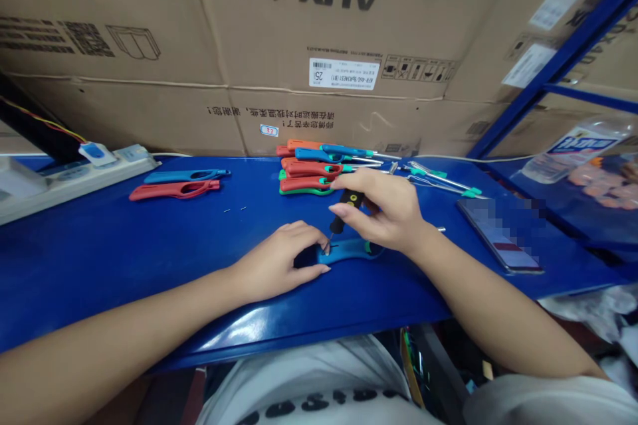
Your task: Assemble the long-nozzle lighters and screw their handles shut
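Note:
A blue long-nosed lighter [353, 250] lies on the blue table in front of me. My left hand [284, 259] pinches its left end between thumb and fingers. In my right hand [386, 209] is a screwdriver [343, 212] with a black handle, held upright and slightly tilted. Its thin tip meets the lighter's left end, right by my left fingertips. Part of the lighter's right end is hidden under my right hand. Behind my hands lies a pile of red, orange and blue lighters [306, 168] with metal nozzles pointing right.
Two loose handle shells, one blue [179, 176] and one red [169, 191], lie at left near a power strip [74, 179]. Two tiny pins [243, 208] rest on the table. A phone [498, 239] lies at right, before a plastic bottle [568, 149]. A large carton [239, 33] stands behind.

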`<state>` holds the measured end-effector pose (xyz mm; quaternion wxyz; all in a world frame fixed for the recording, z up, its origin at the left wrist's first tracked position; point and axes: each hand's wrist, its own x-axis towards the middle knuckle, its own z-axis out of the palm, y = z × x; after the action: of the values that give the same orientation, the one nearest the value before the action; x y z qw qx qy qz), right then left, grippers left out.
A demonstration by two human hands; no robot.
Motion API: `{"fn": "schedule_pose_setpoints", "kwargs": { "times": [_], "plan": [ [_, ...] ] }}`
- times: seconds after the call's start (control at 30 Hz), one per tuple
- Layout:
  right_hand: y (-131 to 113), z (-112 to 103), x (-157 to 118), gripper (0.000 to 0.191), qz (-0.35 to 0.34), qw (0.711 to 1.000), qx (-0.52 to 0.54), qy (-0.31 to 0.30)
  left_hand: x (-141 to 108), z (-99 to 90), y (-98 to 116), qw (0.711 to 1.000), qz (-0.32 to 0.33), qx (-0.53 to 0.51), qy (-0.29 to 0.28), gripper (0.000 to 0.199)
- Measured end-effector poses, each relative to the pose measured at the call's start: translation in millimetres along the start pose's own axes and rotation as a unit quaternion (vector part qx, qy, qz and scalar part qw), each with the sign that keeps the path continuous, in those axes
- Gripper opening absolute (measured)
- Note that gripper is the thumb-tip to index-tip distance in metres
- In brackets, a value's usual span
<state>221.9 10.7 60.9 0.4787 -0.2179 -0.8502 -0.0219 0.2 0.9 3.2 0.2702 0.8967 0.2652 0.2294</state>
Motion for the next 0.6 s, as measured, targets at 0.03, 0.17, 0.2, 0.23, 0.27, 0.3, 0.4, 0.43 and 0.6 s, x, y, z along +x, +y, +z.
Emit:
{"fn": "schedule_pose_setpoints", "kwargs": {
  "times": [0.03, 0.17, 0.2, 0.23, 0.27, 0.3, 0.4, 0.43, 0.6],
  "plan": [
    [-1.2, -0.4, 0.3, 0.026, 0.009, 1.0, 0.022, -0.02, 0.1, -0.1, 0.2, 1.0, -0.001, 0.0, -0.001, 0.017],
    [-6.3, -0.5, 2.9, 0.038, 0.091, 0.981, 0.143, -0.094, 0.5, -0.4, 0.4, 1.0, -0.005, 0.002, -0.002, 0.017],
    [-6.5, -0.4, 3.3, 0.033, 0.092, 0.984, 0.132, -0.079, 0.4, -0.3, 0.1, 1.0, -0.005, 0.003, -0.002, 0.017],
    [-6.2, -0.4, 3.4, 0.027, 0.082, 0.99, 0.101, -0.051, 0.3, -0.1, -0.3, 1.0, -0.004, 0.004, -0.003, 0.018],
    [-5.4, -0.4, 3.3, 0.023, 0.064, 0.996, 0.059, -0.022, 0.1, 0.1, -0.7, 1.0, -0.002, 0.004, -0.003, 0.018],
    [-4.5, -0.4, 3.0, 0.021, 0.046, 0.999, 0.017, 0.0, 0.0, 0.2, -1.0, 1.0, -0.001, 0.003, -0.004, 0.019],
    [-2.1, 0.0, 1.6, 0.025, 0.035, 0.999, -0.004, -0.012, 0.0, 0.1, -1.0, 1.0, 0.0, 0.001, -0.004, 0.019],
    [-1.6, 0.5, 1.3, 0.031, 0.053, 0.998, 0.027, -0.034, 0.1, -0.1, -0.8, 1.0, 0.0, 0.001, -0.004, 0.018],
    [2.8, 4.4, -0.7, 0.03, 0.106, 0.99, 0.086, -0.039, 0.4, -0.7, 0.2, 1.0, 0.0, 0.003, -0.002, 0.018]
  ]
}}
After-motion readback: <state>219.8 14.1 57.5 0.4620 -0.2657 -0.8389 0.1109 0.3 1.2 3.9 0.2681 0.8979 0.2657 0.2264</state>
